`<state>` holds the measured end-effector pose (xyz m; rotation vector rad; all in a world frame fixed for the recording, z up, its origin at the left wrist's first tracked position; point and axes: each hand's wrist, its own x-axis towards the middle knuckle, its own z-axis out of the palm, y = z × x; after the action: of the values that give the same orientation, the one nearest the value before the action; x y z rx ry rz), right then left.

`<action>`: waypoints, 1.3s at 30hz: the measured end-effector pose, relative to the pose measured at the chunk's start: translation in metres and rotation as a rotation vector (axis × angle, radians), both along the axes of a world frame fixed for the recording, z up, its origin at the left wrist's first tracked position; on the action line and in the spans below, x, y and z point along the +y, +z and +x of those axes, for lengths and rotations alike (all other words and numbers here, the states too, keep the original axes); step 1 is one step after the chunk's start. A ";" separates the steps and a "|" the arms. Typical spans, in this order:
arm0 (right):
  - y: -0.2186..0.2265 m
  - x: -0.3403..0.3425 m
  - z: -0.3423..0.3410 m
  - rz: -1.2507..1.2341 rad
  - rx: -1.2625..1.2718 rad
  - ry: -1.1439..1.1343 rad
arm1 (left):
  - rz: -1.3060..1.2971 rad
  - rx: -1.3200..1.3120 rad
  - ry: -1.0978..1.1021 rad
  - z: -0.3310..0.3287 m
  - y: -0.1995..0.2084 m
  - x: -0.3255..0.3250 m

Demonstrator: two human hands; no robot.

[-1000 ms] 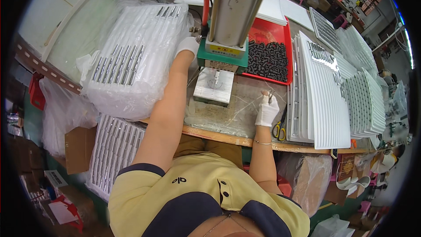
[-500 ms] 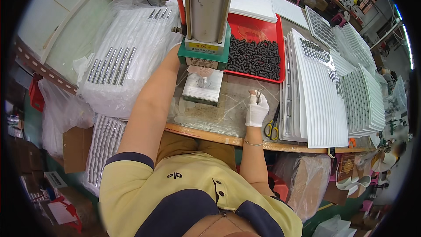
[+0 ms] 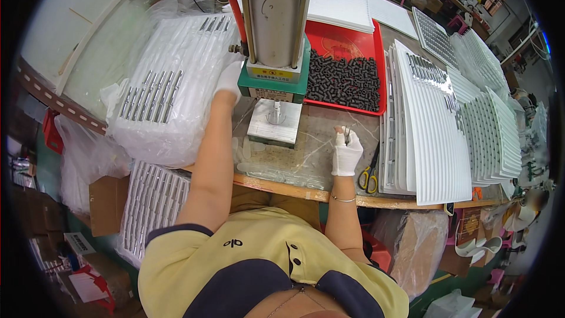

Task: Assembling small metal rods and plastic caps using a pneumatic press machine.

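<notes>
Pinching a small thing (image 3: pixel 347 133) to the right of the press block (image 3: pixel 262 129)

Scissors (image 3: pixel 369 180) with yellow handles lie just beside my right wrist. My right hand (image 3: pixel 347 156), white-gloved, has its fingertips together on the small thing, at the hand's far end, too tiny to identify. Farther left, the block bears a metal pin (image 3: pixel 276 109) under the green press head (image 3: pixel 275 90). My left hand (image 3: pixel 228 80) is beside that head, fingers partly hidden; I cannot tell whether they grip. Beyond, a red tray (image 3: pixel 325 35) holds black fittings (image 3: pixel 346 85).
</notes>
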<state>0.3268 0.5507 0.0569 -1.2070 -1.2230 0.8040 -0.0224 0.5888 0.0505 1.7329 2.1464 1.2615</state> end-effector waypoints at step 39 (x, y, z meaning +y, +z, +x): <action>0.073 0.009 -0.044 -0.358 1.073 0.443 | -0.499 -1.382 -0.477 0.118 0.060 -0.163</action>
<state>0.2830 0.5600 0.1300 -0.5602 -0.4342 1.7561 0.0953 0.4257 0.1110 0.6450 0.9873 1.0758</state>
